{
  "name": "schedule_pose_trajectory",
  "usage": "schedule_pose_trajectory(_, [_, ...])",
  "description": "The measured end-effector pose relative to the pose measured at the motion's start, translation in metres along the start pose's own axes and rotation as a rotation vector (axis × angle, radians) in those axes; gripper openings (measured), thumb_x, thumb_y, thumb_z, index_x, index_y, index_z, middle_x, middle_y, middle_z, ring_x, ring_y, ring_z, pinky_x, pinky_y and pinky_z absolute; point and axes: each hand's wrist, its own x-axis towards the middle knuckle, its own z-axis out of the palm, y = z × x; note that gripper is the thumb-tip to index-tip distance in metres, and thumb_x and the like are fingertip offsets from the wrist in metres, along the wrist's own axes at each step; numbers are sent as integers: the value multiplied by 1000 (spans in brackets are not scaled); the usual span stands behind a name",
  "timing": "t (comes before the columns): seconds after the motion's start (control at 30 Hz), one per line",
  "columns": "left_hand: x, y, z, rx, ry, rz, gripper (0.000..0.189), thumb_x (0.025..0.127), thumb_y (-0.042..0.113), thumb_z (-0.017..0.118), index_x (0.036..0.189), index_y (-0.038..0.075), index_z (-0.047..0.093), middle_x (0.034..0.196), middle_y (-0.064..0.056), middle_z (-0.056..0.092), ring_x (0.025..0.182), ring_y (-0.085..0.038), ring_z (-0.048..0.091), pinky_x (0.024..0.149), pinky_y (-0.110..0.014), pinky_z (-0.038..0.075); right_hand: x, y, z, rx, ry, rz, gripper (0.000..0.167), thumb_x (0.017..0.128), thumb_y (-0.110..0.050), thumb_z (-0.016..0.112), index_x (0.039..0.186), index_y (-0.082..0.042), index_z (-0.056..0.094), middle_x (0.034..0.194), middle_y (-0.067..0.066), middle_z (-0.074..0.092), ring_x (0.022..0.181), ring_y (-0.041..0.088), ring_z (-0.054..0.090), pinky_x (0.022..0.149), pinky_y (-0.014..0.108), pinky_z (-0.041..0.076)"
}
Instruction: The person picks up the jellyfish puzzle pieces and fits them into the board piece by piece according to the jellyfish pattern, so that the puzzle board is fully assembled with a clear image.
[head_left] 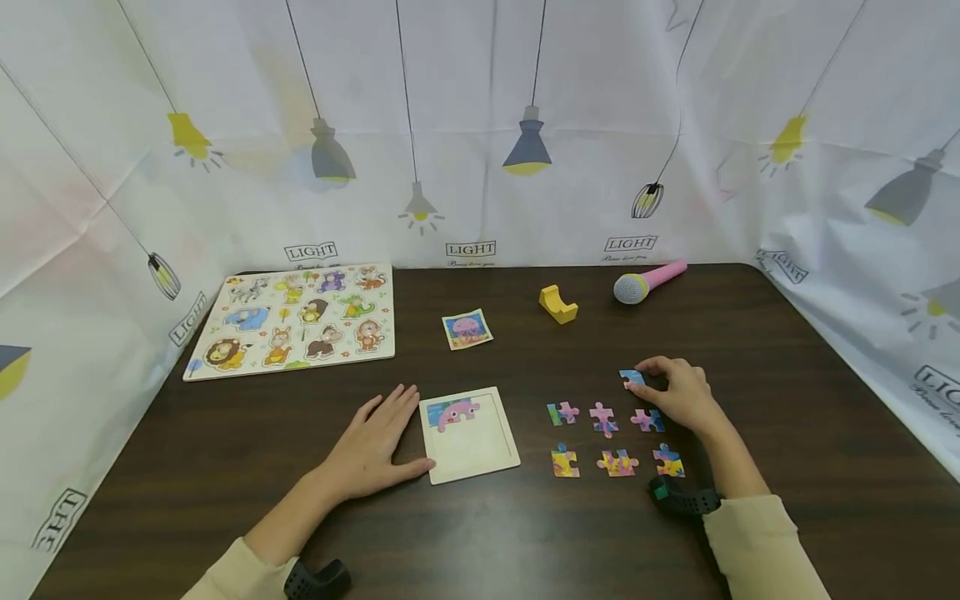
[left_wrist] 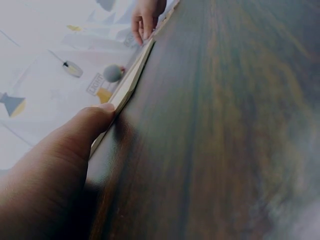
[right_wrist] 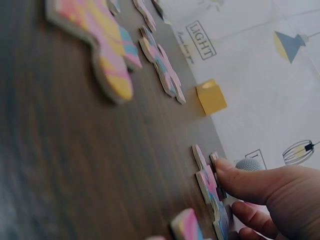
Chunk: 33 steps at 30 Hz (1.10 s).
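Blue with some pink, a small jigsaw piece (head_left: 632, 377) was at the far side of the loose pieces, its edge pinched between the thumb and forefinger of the right hand (head_left: 681, 395). Just nearer the person lay six loose pieces (head_left: 618, 463) in two rows of three, in pinks, blues and yellows. To their left, apart from them, was a pale wooden tray (head_left: 472, 450), its far left corner filled by a blue and pink section of the puzzle (head_left: 453, 412). The left hand (head_left: 378, 446) lay with its fingers extended on the dark table (head_left: 540, 542), its thumb touching the tray's edge. Beyond the tray were a picture card (head_left: 467, 329) and, to the left, a white board of animals (head_left: 300, 321). A yellow block (head_left: 558, 305) and a pink microphone (head_left: 649, 282) lay farther back, before a white cloth (head_left: 465, 75) printed with lamps.
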Motion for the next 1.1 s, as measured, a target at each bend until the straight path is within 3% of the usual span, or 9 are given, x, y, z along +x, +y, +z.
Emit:
schedule_pose_trajectory(0.23, [-3,1,0,13,-21,1,94,82,70,40,144,2,24,150,-11,21,138,-24,16,106,-48,16,-1,-2,3,21,34,28,46,84,-36,66,110,0,55,109,27,55,99,43,39,82,57,26])
schedule_pose_trajectory(0.37, [-2,1,-1,16,-20,7,93,82,69,41,144,2,24,150,-11,21,138,-24,16,106,-48,16,-3,-2,3,68,59,27,32,86,-26,66,103,-2,56,96,19,59,90,35,50,75,47,36])
schedule_pose_trajectory(0.5, [-3,2,-1,11,-26,7,93,83,69,41,144,2,25,150,-11,20,138,-24,15,106,-48,15,-4,-2,4,89,70,38,21,88,-22,62,98,-4,58,85,9,59,76,23,52,66,37,36])
schedule_pose_trajectory(0.73, [-3,2,-1,17,-36,3,93,83,70,38,145,3,23,150,-10,19,138,-23,14,106,-48,15,-4,-2,3,77,3,56,44,84,-38,65,108,-2,59,98,15,58,85,28,51,68,37,41])
schedule_pose_trajectory(0.93, [-2,1,-2,13,-45,-1,93,83,71,37,145,4,23,151,-10,19,138,-23,14,106,-48,15,-2,-5,3,68,-18,52,41,83,-37,67,100,0,60,94,13,57,81,25,49,67,35,40])
schedule_pose_trajectory(1.1, [-2,0,-1,13,-49,-7,93,82,71,37,145,4,23,151,-9,18,138,-22,13,107,-47,14,0,-5,2,34,-36,8,46,83,-37,66,105,2,59,98,17,58,86,28,51,71,41,43])
